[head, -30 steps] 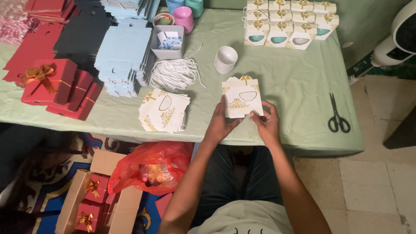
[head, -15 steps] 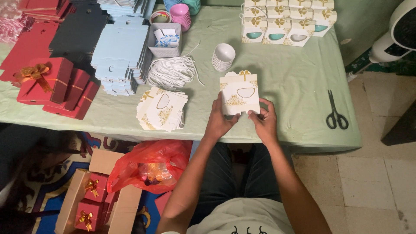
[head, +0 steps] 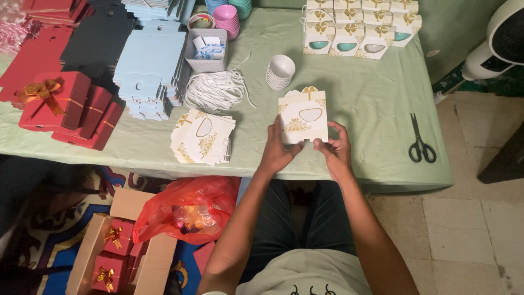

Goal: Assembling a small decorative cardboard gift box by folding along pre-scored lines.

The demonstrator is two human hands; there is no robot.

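the white gift box (head: 303, 116), with gold print, a gold bow on top and an oval window in its front, is held over the near part of the table (head: 371, 98), a little in front of the person's body. the left hand (head: 277, 152) is closed on its lower left side, and the right hand (head: 335, 146) is closed on its lower right corner, thumb on the front. the 2 hands are near each other but do not touch.

the table is covered with a pale green cloth. just left of the box lies a stack of flat white boxes (head: 202, 137) with the same gold print. behind it there is a bundle of white cord (head: 217, 89) and a stack of small white bowls (head: 281, 71). at the far edge stand finished white boxes (head: 349, 33) in rows. on the left side there are flat light blue boxes (head: 150, 65), dark blue sheets (head: 95, 46) and red boxes (head: 71, 106), 1 with a gold bow. black scissors (head: 421, 141) lie on the right, well apart from the hands.

under the table there is a red plastic bag (head: 188, 210) and a cardboard carton (head: 123, 248) with small red boxes inside, on a patterned carpet. on the right the floor is of beige tiles (head: 469, 229), and a white fan (head: 499, 46) stands there.
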